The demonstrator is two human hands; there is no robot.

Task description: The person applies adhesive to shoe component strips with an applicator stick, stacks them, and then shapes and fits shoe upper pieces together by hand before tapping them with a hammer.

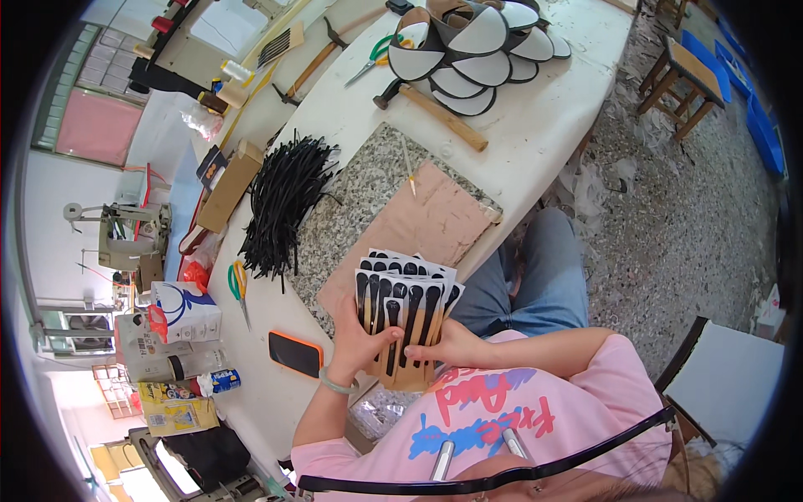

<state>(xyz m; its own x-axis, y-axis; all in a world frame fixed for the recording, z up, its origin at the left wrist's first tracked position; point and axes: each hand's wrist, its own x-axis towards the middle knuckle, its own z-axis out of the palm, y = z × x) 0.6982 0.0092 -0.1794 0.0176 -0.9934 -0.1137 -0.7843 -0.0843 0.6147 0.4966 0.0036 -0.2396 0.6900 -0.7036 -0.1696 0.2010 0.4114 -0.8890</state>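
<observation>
Upright before my chest is a stack of pale sheets (400, 290) bearing several black strap-like pieces with rounded ends. My left hand (360, 341) grips its left side, thumb across the front, a pale bangle on the wrist. From the right, my right hand (447, 345) closes on the lower part, its thumb also in front. Fingers behind the stack are hidden. Just beyond it, a worn pinkish board (422, 209) lies on a speckled stone slab (347, 201). A thin pale pointed tool (408, 167) rests at the board's far end.
Left of the slab lies a bundle of black strips (288, 205). Scissors (239, 289) and an orange-edged phone (295, 353) are nearer. Farther off are a hammer (439, 117), more scissors (375, 60) and stacked black-and-white curved pieces (477, 60). A wooden stool (682, 79) stands right.
</observation>
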